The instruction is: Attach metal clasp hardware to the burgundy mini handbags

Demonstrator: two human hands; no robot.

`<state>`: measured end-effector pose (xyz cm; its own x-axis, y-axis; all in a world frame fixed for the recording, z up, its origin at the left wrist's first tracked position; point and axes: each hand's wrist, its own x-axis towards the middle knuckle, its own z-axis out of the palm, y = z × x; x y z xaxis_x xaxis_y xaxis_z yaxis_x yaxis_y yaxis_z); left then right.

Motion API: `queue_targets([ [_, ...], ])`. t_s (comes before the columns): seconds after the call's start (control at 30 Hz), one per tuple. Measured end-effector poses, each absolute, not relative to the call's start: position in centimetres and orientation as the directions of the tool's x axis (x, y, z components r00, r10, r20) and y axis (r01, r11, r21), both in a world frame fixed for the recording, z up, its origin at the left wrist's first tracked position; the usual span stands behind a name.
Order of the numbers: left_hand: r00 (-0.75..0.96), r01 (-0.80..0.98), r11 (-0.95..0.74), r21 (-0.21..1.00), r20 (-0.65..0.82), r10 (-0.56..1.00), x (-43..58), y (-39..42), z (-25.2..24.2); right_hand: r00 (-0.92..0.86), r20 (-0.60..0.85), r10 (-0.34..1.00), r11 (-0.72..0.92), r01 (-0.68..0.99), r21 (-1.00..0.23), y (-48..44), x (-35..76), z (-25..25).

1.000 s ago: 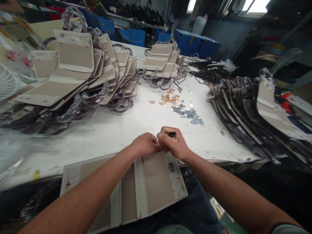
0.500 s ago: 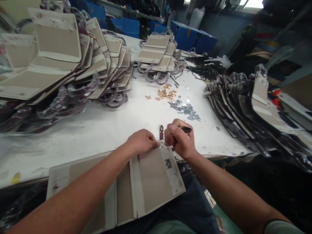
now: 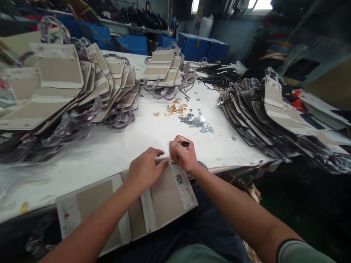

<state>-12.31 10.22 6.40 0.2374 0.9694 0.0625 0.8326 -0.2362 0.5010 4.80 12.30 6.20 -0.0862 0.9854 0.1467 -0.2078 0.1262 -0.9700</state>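
One big white table [image 3: 117, 144] spreads out past our fingers.
The tan panel [image 3: 166, 195] lies just on our side of them. Our left hand [image 3: 144, 168] pinches its far edge between thumb and fingers. Our right hand [image 3: 182, 156] curls its fingers around a black-ended tool [image 3: 185, 144] at that edge. Small gold bits [image 3: 171, 109] lie beyond our fingertips.

From my end, the broad white tabletop [image 3: 117, 149] shows bright, while the space below its right near corner sinks into murk. Beyond its far edge, a pale rectangular window [image 3: 259, 4] glares. Clear glossy plastic wrap [image 3: 61, 129] by the left edge catches highlights. I get stretching at the frame's sides, and the beige-and-white rectangular panel [image 3: 166, 199] along the near edge looks soft.
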Motion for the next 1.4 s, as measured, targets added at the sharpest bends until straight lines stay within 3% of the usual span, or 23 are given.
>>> queue_targets([
  [0.07,0.314,0.805,-0.429,0.41,0.32,0.894,-12.2,6.0,6.1,-0.037,0.223,0.974,0.212,-0.191,-0.958,12.1,4.9,6.2],
  [0.1,0.384,0.775,-0.512,0.37,0.369,0.847,-12.1,3.9,5.8,-0.024,0.249,0.968,0.24,-0.187,-0.953,12.1,5.0,6.2],
  [0.23,0.595,0.712,-0.658,0.245,0.286,0.751,-11.5,-1.8,3.6,-0.042,0.276,0.96,0.263,-0.198,-0.944,12.0,5.3,6.4],
  [0.4,0.601,0.767,-0.624,0.148,0.172,0.78,-10.9,-2.2,2.1,-0.039,0.285,0.958,0.272,-0.196,-0.942,11.4,5.7,7.3],
  [0.7,0.626,0.758,-0.632,0.163,0.089,0.775,-10.6,-1.2,4.0,0.021,0.159,0.987,0.152,-0.443,-0.884,7.3,7.7,5.9],
  [1.0,0.635,0.754,-0.63,0.185,0.04,0.772,-10.3,-0.7,3.9,-0.004,0.107,0.994,0.096,-0.425,-0.9,7.1,7.7,5.0],
  [1.23,0.646,0.744,-0.642,0.185,0.049,0.762,-10.3,-0.6,3.4,0.114,-0.034,0.993,0.049,-0.649,-0.759,8.4,8.0,5.4],
  [1.4,0.65,0.738,-0.649,0.185,0.062,0.757,-10.4,-0.4,3.3,0.166,-0.104,0.981,0.039,-0.688,-0.725,8.8,7.8,5.4],
])
